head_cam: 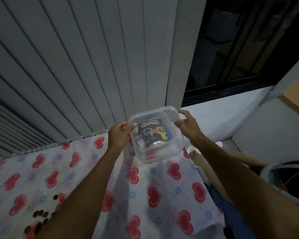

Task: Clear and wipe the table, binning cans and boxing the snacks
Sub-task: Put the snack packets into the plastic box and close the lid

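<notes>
A clear plastic box [173, 149] hangs above the far right part of the table, tilted with its opening toward me. Inside it lies a dark snack packet [153, 131] with white lettering and a yellow picture. My left hand [120, 135] grips the box's left rim and my right hand [186, 124] grips its right rim. The table wears a white cloth with red hearts and blue flowers [86, 169]. Several small brown pieces [41, 213] lie on the cloth near its front left.
Grey vertical blinds [93, 66] hang behind the table. A dark window [248, 49] is at the upper right. A white round bin rim [273, 171] sits at the right, beside another person's leg and sandal [197, 154].
</notes>
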Demonstrator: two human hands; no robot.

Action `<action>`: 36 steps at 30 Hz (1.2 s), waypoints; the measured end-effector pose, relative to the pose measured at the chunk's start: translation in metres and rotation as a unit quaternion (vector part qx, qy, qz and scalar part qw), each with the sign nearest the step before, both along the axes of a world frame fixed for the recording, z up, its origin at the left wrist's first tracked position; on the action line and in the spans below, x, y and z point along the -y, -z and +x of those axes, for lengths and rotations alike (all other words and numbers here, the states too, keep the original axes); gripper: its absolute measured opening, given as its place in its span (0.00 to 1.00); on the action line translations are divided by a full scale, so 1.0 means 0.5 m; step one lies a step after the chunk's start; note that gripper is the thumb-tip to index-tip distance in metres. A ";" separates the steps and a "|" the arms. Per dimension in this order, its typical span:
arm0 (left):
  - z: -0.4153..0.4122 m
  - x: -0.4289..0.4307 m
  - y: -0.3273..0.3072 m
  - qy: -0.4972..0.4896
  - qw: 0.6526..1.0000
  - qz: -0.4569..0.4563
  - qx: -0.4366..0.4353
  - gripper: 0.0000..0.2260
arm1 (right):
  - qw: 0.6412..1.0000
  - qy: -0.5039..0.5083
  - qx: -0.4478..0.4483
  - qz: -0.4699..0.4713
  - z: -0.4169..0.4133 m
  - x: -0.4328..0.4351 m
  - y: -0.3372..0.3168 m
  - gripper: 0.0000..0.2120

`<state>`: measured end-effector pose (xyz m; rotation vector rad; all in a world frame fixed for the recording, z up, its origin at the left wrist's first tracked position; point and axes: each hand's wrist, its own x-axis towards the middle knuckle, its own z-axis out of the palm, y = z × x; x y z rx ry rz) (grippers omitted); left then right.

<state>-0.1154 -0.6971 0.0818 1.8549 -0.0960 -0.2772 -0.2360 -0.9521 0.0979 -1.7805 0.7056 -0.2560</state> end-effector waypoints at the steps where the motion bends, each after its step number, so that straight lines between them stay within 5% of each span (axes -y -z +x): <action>1: 0.027 0.016 0.008 -0.022 0.999 -0.006 -0.023 0.23 | 1.000 0.001 -0.013 -0.017 0.028 0.013 0.009 0.21; 9: 0.146 0.089 0.074 -0.076 0.988 0.008 -0.135 0.21 | 0.988 -0.004 -0.106 -0.114 0.185 0.080 0.101 0.15; 15: 0.169 0.087 0.126 -0.057 0.987 0.102 -0.112 0.28 | 0.988 -0.029 -0.108 -0.106 0.234 0.090 0.144 0.13; 22: 0.169 0.129 0.110 -0.031 0.978 0.201 -0.046 0.18 | 0.969 -0.067 -0.116 -0.206 0.251 0.104 0.176 0.13; 36: 0.161 0.136 0.123 -0.035 0.975 0.220 0.007 0.13 | 0.959 -0.032 -0.101 -0.263 0.259 0.091 0.243 0.15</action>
